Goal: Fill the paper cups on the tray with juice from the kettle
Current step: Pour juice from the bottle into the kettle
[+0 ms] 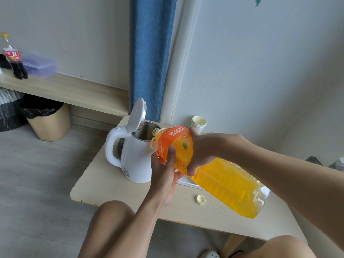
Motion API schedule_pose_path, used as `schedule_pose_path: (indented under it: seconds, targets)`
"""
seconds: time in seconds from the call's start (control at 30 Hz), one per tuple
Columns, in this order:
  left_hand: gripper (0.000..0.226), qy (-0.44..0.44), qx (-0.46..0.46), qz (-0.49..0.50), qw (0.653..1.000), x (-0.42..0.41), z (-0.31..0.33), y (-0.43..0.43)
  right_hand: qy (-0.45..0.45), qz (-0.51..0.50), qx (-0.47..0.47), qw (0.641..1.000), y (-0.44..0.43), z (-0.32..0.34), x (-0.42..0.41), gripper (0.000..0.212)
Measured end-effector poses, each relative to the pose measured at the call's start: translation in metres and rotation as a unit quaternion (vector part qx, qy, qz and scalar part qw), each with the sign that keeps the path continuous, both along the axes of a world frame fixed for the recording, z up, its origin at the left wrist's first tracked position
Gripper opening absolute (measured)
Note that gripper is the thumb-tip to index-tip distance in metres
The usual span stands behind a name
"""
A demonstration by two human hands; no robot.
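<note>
Orange juice bottle (226,185) tilted, mouth at open kettle (136,161); left grip (164,175) and right grip (203,149) clamped round it. Step: loading kettle. Next: lift base steadily.

Kettle (137,161): white body and lid (136,114); bare steel inside.
Bottle (261,199): clear plastic.
Juice (229,185): orange-yellow.
Label (175,144): orange, with white characters, one green leaf and small dark print lower down.
Cap (200,199): pale yellow.
Cups (198,124): white outside, cream inside.
Tray (188,183): white.
Table (111,185): pale beige, fine wood grain.
Shelf (65,90): same pale wood tone.
Curtain (150,53): plain blue.
Wall (260,71): off-white, with a small teal mark (257,1) near the top.
Cola bottle (14,58): dark brown liquid, red label, yellow top.
Box (40,65): translucent lilac.
Bin (50,123): tan, lined with a black bag (40,107).
Basket (9,108): woven, white band over black.
Floor (37,174): grey, plank pattern.
</note>
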State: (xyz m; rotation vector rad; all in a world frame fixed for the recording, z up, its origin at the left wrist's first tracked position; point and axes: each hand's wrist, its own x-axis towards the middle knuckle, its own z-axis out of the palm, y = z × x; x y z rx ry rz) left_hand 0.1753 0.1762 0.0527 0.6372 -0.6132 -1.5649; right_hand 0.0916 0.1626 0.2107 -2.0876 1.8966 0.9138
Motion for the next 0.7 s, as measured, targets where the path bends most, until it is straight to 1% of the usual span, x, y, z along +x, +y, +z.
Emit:
schedule_pose_path:
  seconds: [0.23, 0.53, 0.7]
  targets:
    - [0.118, -0.003, 0.011, 0.001, 1.000, -0.0002, -0.0014, -0.0011, -0.001, 0.000, 0.000, 1.000, 0.0019, 0.0024, 0.0007, 0.126]
    - [0.115, -0.004, 0.006, 0.005, 1.000, -0.0006, -0.0015, -0.0010, 0.011, -0.003, -0.005, 1.000, 0.0028, 0.0025, 0.0013, 0.127]
    - [0.114, -0.004, -0.003, 0.002, 1.000, -0.0003, -0.0017, -0.0008, 0.010, 0.001, 0.001, 1.000, 0.0035, 0.0033, 0.0014, 0.125]
